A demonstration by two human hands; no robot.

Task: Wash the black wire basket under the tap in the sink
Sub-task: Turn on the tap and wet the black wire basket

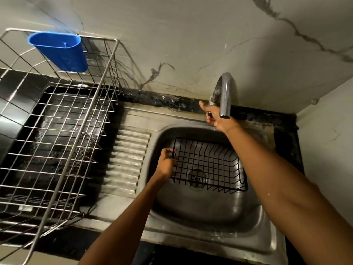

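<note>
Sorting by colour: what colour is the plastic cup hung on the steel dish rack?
Blue plastic cup, clearest in the head view.

Basket: the black wire basket [208, 165] sits low in the bowl, open side up, a rectangular grid of thin dark wires with the drain showing straight through its floor.
Pose: slightly tilted, long side running left to right, left end gripped at the rim by the left hand [166, 163].
Tap: the curved steel tap [225, 96] arches out from the back wall, spout mouth above the back rim; no water visible.
Sink: the stainless sink [193, 209], dull and streaked, ribbed drainer on its left.
</note>
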